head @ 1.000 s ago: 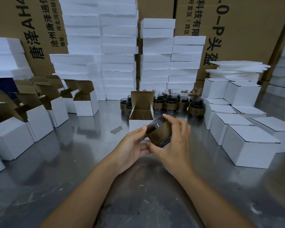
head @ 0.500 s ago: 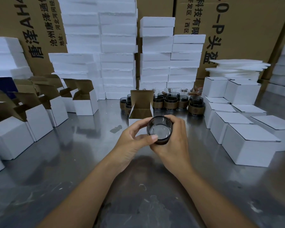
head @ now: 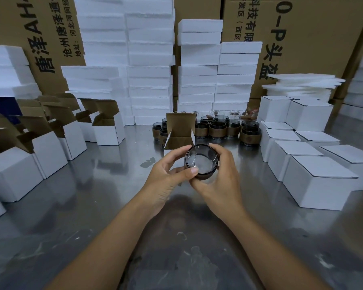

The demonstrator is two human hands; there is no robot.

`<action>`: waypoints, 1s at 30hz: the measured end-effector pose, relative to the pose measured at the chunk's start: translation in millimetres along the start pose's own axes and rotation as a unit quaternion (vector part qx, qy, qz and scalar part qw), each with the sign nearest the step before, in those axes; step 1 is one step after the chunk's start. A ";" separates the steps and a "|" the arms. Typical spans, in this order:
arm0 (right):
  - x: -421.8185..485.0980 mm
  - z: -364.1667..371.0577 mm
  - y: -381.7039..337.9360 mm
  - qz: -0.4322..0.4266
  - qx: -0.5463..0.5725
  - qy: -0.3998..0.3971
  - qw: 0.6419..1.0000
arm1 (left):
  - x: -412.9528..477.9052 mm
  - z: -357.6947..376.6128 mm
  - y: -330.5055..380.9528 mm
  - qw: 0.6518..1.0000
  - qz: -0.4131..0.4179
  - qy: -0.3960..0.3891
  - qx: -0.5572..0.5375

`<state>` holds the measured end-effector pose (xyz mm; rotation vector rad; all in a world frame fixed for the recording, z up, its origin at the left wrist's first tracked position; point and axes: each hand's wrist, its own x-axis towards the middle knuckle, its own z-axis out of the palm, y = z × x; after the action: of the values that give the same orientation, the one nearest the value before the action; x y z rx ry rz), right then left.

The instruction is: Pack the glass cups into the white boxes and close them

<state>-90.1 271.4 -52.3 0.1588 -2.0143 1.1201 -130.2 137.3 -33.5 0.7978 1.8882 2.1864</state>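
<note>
On the left, a row of open white boxes [head: 40, 151] stands on the shiny tabletop [head: 82, 206] with their brown flaps up. Behind them rise tall stacks of white foam blocks [head: 149, 59]. In the middle, the left hand [head: 168, 178] curls round the left side of a glass cup [head: 200, 162], with its thumb on the rim. The right hand [head: 224, 183] wraps round the cup's right side and bottom. The cup is up off the tabletop, its mouth facing us, just in front of one open box [head: 179, 141]. Behind that box sit more cups with brown bands [head: 218, 129]. On the right are closed white boxes [head: 321, 183].
</note>
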 end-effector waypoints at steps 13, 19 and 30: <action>2.1 -0.1 -2.7 0.098 0.101 0.019 0.990 | 2.8 -2.4 1.9 0.998 -0.066 -0.013 -0.020; 6.9 -1.6 -1.9 0.168 0.163 0.004 0.972 | 2.5 -4.1 -0.6 0.998 -0.052 -0.017 -0.016; 12.3 -2.5 -3.2 0.281 0.208 -0.034 0.936 | 3.5 -0.1 -2.2 0.997 -0.064 -0.025 0.029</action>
<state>-95.4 274.7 -40.9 -0.1826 -1.9038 1.9229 -133.8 139.2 -34.6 0.7123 1.9295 2.0261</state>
